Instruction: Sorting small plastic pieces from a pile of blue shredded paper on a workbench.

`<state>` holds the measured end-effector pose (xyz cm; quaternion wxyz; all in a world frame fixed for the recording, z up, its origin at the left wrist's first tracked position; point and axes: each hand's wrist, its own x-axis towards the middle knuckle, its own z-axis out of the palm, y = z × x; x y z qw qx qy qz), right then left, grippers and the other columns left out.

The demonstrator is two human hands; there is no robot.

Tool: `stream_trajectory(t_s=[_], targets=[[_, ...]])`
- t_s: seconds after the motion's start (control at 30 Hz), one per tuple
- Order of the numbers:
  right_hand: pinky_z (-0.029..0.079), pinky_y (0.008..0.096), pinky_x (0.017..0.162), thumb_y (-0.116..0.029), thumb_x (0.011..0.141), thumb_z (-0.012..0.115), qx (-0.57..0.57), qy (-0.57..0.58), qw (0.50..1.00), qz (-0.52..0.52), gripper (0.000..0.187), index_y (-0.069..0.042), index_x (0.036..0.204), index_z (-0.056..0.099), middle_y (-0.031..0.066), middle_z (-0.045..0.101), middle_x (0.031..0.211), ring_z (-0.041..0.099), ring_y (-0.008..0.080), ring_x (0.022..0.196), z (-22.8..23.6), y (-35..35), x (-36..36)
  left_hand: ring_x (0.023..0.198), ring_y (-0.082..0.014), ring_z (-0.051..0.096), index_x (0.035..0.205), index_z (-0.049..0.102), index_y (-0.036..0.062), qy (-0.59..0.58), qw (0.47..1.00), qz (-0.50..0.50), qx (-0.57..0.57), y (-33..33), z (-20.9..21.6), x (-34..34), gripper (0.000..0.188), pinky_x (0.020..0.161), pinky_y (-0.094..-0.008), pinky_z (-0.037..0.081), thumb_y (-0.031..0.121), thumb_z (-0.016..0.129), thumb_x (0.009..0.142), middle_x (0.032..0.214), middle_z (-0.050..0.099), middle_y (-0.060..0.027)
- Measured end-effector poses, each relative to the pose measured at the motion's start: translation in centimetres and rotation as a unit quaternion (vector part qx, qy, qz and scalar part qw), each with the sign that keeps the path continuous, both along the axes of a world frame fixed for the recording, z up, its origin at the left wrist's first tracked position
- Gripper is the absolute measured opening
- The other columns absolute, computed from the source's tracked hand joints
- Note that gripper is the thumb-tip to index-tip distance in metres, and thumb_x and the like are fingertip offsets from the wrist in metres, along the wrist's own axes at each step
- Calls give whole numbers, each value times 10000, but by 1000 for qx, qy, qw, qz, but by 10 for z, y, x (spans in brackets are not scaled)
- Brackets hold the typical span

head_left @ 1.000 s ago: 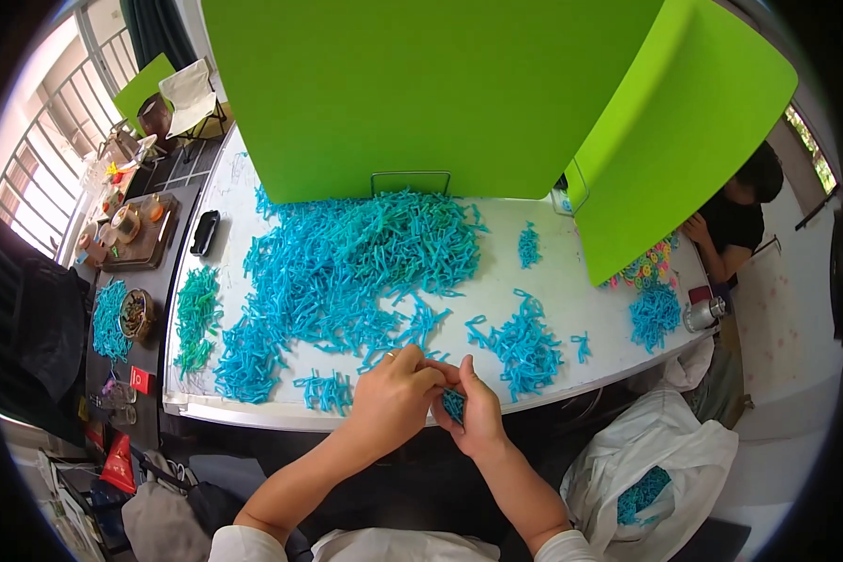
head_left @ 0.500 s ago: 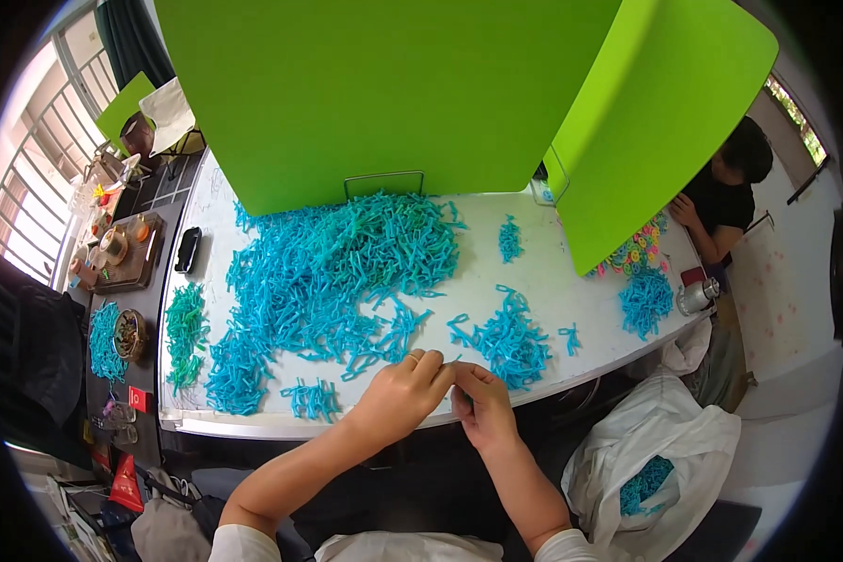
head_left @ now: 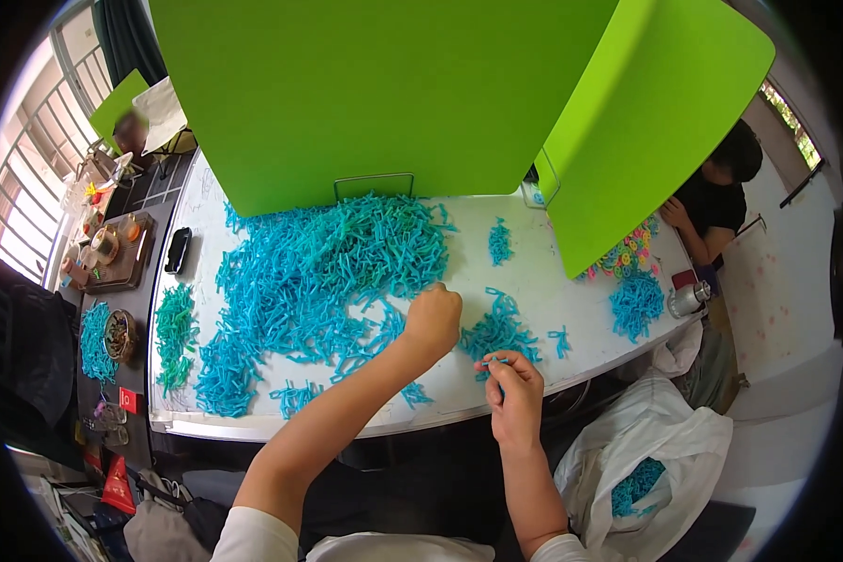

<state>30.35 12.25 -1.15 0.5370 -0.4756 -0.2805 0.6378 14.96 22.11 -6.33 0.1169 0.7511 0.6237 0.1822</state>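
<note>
My left hand (head_left: 434, 323) is closed at the right edge of a big heap of thin blue and green plastic strips (head_left: 300, 272). Its fingertips point away from me, so what they pinch is hidden. Near the table's front edge, my right hand (head_left: 515, 398) pinches a small blue plastic strip (head_left: 498, 362) between thumb and forefinger. Just beyond it lies a smaller pile of blue strips (head_left: 496, 330). A little bunch of strips (head_left: 298, 398) rests left of my left forearm.
Green upright panels (head_left: 375, 103) stand across the white table (head_left: 450, 398). Green strips (head_left: 173, 332) and a black case (head_left: 179, 250) lie at the left. A metal bottle (head_left: 689, 298) stands right, above a white sack (head_left: 665, 450) of strips. Another person (head_left: 721, 201) sits behind the side panel.
My hands were together over the front edge. The left has reached away to the heap, and the right has shifted slightly right and nearer to me, pinching a strip.
</note>
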Motion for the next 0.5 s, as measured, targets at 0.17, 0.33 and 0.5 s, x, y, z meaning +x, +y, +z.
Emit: stream_trajectory(t_s=[0.17,0.33,0.5], targets=[[255,183,439,5,902,608,0,1,1000,19,88,0,958,677,119,691,871,388,13,491,-2,-2,4,732,-359,698,864,695,-11,-153,986,3,-64,-13,35,-26,151,694,-425,575,101,753,782,805,687,-213],[259,177,445,-2,906,605,-5,10,998,60,99,-3,970,681,103,686,865,387,9,502,0,-4,-7,770,-159,694,1004,679,-63,-484,838,30,-251,-51,57,-81,111,688,-294,592,-6,669,910,848,698,-82],[276,175,464,-82,958,616,6,-3,992,126,118,8,1007,676,93,677,878,399,18,514,0,-9,-28,819,-185,714,1005,688,-69,-622,739,94,-241,-123,57,-101,140,722,-296,601,-55,700,867,887,711,-104]])
